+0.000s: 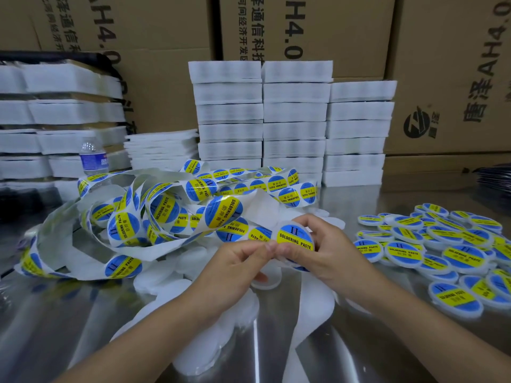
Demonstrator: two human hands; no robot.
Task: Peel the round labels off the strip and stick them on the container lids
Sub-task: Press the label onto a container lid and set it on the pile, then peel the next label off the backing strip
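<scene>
- Label (295, 240), round, blue with a yellow band reading "SOLDERING PASTE": it lies on a white lid (290, 223) held up at the centre of the view, above the table (276, 341) and between the two hands. Whether it is fully pressed down cannot be told.
- Left hand (237, 261): thumb and forefinger are pressed together, pinching the label's left edge against the lid; the other fingers are curled under.
- Right hand (331, 250): the fingers are curled round the lid's right rim, with the thumb at its lower edge.
- Handling (judged): the label is thin, limp and tacky on its back, so it is best taken by its very edge so that it does not fold on itself. The lid looks light and fairly stiff, and is best held by the rim so the face stays free.
- Strip (166, 211): a glossy backing ribbon lies in a loose tangle just left of the hands, with many labels on it.
- Labelled lids (442, 244): a heap to the right, well apart from the hands.
- Bare lids (193, 272): white discs scattered on the table below the hands.
- Background: stacked white trays (296, 120), a water bottle (92, 158) and printed cartons (442, 64).
</scene>
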